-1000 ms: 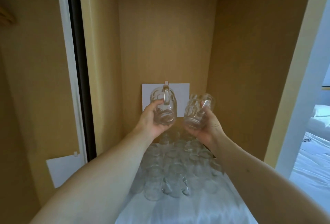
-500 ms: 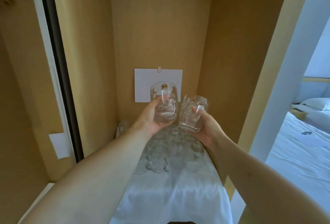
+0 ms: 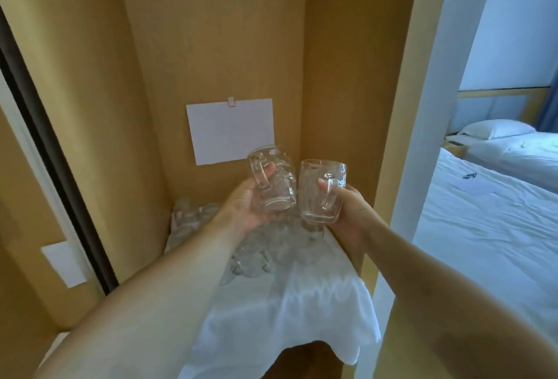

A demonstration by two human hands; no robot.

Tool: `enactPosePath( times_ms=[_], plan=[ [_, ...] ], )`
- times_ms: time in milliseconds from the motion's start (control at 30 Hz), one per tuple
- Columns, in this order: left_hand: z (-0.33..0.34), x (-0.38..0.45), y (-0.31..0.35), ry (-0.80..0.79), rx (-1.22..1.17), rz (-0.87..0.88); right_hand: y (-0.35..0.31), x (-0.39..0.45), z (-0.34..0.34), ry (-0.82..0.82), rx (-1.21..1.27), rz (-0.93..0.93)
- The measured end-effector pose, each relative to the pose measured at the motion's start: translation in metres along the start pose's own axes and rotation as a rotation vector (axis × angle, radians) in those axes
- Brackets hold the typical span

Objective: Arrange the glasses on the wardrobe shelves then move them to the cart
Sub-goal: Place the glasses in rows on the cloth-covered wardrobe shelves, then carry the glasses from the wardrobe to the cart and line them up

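My left hand [image 3: 241, 208] grips a clear glass mug [image 3: 276, 180] by its handle, held above the shelf. Beside it my right hand [image 3: 347, 212] grips a second clear glass mug [image 3: 311, 194], also by the handle, upright. The two mugs almost touch. Under my hands several more glass mugs [image 3: 262, 254] stand packed together on a white cloth [image 3: 280, 312] that covers the wardrobe shelf. Further mugs [image 3: 193, 212] sit at the shelf's back left corner.
Wooden wardrobe walls close in on the left, back and right. A white sheet of paper [image 3: 231, 130] hangs on the back wall. A dark door edge [image 3: 54, 149] runs down the left. Through the opening on the right lies a bed [image 3: 489, 227] with a pillow [image 3: 495, 128].
Both hands have come back toward me and slightly lower with their mugs. The view has swung right, showing more of the bed. The right mug has turned upright.
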State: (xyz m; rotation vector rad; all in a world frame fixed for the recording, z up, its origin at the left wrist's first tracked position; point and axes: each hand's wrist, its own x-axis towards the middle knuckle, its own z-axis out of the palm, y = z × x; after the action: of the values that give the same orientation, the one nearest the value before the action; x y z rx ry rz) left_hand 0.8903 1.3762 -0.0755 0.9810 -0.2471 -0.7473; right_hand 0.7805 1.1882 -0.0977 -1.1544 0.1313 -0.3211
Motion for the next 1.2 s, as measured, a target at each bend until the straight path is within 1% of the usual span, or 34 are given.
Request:
enactPosePath(
  times_ms=[233, 367, 433, 533, 600, 767, 867, 1033, 1200],
  plan=[
    [0.007, 0.01, 0.007, -0.236, 0.038, -0.134, 0.002, -0.023, 0.005, 0.069, 0.045, -0.074],
    [0.014, 0.013, -0.001, -0.421, 0.026, -0.171, 0.001, -0.05, 0.005, 0.197, -0.001, -0.141],
    [0.021, 0.016, -0.008, -0.455, 0.051, -0.218, -0.001, -0.069, 0.003, 0.261, -0.065, -0.162],
    [0.036, 0.017, -0.023, -0.477, 0.171, -0.26, -0.004, -0.102, -0.002, 0.359, -0.109, -0.184],
    [0.049, 0.014, -0.034, -0.525, 0.215, -0.298, -0.006, -0.125, -0.007, 0.431, -0.116, -0.211],
    [0.087, -0.005, -0.071, -0.695, 0.175, -0.371, -0.011, -0.186, -0.022, 0.644, -0.114, -0.264],
    [0.117, -0.014, -0.097, -0.757, 0.17, -0.418, -0.017, -0.227, -0.032, 0.699, -0.122, -0.313],
    [0.17, -0.035, -0.138, -0.857, 0.248, -0.511, -0.026, -0.298, -0.052, 0.799, -0.103, -0.374],
    [0.231, -0.069, -0.186, -1.006, 0.289, -0.605, -0.038, -0.369, -0.076, 0.956, -0.092, -0.448]
  ],
)
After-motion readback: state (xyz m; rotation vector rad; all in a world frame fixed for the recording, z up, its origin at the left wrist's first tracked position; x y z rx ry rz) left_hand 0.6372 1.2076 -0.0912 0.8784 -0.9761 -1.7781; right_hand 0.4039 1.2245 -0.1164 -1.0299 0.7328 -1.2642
